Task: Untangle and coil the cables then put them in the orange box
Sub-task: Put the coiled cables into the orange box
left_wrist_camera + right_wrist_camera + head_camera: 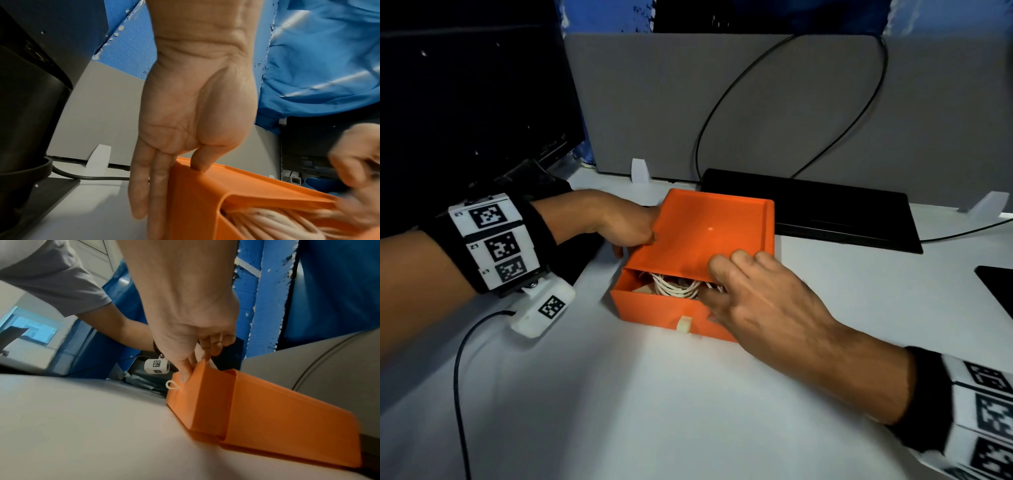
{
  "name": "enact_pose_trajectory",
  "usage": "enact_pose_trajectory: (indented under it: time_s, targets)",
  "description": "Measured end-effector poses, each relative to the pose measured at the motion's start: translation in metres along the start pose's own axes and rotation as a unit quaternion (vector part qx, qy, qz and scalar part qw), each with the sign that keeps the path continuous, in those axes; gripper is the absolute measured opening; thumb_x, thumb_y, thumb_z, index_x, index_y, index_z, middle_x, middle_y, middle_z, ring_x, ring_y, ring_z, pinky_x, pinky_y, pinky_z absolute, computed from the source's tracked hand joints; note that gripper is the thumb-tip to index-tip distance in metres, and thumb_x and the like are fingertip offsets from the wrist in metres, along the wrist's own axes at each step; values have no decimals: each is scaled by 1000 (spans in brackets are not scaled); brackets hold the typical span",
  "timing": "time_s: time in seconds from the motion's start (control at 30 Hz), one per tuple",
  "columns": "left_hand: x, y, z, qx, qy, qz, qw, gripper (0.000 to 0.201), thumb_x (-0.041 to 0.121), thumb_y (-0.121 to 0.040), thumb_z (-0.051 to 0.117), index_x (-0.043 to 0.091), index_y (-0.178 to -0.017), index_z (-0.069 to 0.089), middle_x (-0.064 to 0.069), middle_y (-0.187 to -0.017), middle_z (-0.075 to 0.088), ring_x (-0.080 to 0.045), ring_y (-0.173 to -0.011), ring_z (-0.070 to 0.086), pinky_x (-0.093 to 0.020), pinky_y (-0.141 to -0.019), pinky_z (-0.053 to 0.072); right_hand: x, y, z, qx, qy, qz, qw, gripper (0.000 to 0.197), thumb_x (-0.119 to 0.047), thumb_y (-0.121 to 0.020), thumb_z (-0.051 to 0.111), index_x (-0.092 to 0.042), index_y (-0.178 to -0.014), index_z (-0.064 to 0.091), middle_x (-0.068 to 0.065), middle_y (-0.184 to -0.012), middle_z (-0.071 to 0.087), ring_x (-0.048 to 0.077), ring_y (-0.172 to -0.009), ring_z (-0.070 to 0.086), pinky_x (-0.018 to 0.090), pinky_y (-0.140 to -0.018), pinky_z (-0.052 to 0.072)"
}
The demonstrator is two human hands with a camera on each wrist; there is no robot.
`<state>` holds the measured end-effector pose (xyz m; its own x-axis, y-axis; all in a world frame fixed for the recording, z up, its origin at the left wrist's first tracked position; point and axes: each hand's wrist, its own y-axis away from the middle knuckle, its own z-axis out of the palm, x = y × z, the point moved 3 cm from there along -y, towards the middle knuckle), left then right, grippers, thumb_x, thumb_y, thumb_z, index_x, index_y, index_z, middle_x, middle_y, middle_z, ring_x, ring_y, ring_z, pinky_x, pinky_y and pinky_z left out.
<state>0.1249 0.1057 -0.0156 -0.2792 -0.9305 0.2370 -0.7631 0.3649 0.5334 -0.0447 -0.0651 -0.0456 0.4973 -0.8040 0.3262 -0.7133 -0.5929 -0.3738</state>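
Note:
The orange box [709,229] sits mid-desk, its drawer [654,308] pulled partly out toward me. Coiled white cables [674,287] lie inside the drawer and also show in the left wrist view as cables [277,224]. My left hand [633,229] grips the box's left side, thumb on top and fingers down the wall [176,178]. My right hand [726,284] pinches the drawer's front wall, thumb on its outer face [195,366] and fingers curled inside over the cables. A small pale pull loop [171,385] hangs on the drawer front.
A black monitor [476,96] stands at the back left. A flat black device [825,212] lies right behind the box, with a black cable [825,113] looping up the grey partition. A dark pad [996,287] is at the right edge. The white desk [654,411] stretches toward me.

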Motion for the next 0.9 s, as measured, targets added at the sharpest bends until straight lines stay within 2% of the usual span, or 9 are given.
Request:
enact_pose_trajectory:
  time_s: [0.1, 0.2, 0.33, 0.4, 0.5, 0.6, 0.7, 0.83, 0.9]
  targets:
    - [5, 4, -1, -3, -17, 13, 1000, 47, 17, -109, 41, 24, -152, 25, -10, -126, 62, -21, -99, 68, -31, -79, 61, 16, -18, -2, -48, -35, 96, 994, 48, -37, -78, 81, -19, -116, 57, 8, -104, 55, 29, -87, 54, 41, -71, 41]
    - [5, 6, -1, -2, -23, 6, 1000, 56, 22, -110, 42, 27, -158, 14, -10, -130, 62, -23, -104, 69, -33, -84, 61, 28, -27, 3, -154, -60, 160, 973, 65, -55, -90, 66, -22, -138, 38, 5, -125, 54, 29, -112, 55, 42, -92, 43]
    - [6, 15, -5, -24, 3, 5, 1000, 69, 40, -106, 50, 32, -160, 8, -2, -132, 62, -19, -102, 71, -38, -89, 60, 38, -19, 2, -195, -75, 194, 959, 78, -70, -90, 55, -19, -145, 36, 5, -136, 47, 26, -125, 45, 41, -102, 42]
    - [7, 24, -4, -66, 33, 20, 997, 85, 52, -94, 63, 39, -158, 8, 2, -131, 63, -18, -99, 73, -40, -90, 61, 48, -11, 4, -237, -87, 232, 940, 98, -79, -84, 55, -15, -154, 28, 7, -147, 40, 28, -133, 40, 43, -106, 41]
    - [12, 33, 4, -101, -1, 38, 994, 112, 47, -82, 79, 37, -159, -2, 11, -130, 58, -13, -104, 69, -34, -90, 60, 60, 0, 8, -296, -154, 285, 898, 126, -84, -76, 59, -10, -163, 3, 10, -168, 16, 32, -142, 41, 45, -109, 44]
    - [17, 34, 11, -82, -61, 32, 994, 121, 45, -82, 80, 29, -159, -12, 14, -130, 55, -12, -116, 61, -32, -100, 54, 64, 6, 17, -309, -203, 290, 883, 131, -75, -78, 68, -12, -162, -11, 12, -171, -7, 34, -144, 42, 44, -113, 43]
    - [16, 32, 7, -78, -75, 23, 994, 117, 46, -84, 78, 27, -161, -8, 18, -124, 54, -14, -120, 59, -30, -104, 51, 63, 9, 24, -302, -220, 291, 881, 130, -66, -81, 72, -12, -161, -15, 9, -170, -17, 31, -147, 39, 41, -114, 42]
    - [16, 33, 3, -74, -58, 24, 995, 119, 42, -82, 82, 24, -161, -5, 9, -135, 50, -13, -118, 58, -23, -94, 54, 63, 11, 23, -289, -255, 295, 875, 127, -63, -82, 74, -13, -162, -12, 6, -171, -16, 27, -150, 33, 39, -118, 36]
    - [16, 32, 3, -79, -75, 23, 994, 120, 44, -80, 83, 24, -161, -2, 9, -135, 52, -13, -112, 62, -27, -91, 57, 68, 11, 17, -279, -280, 288, 872, 124, -65, -80, 75, -16, -163, -3, 7, -172, -3, 28, -146, 38, 39, -116, 40]
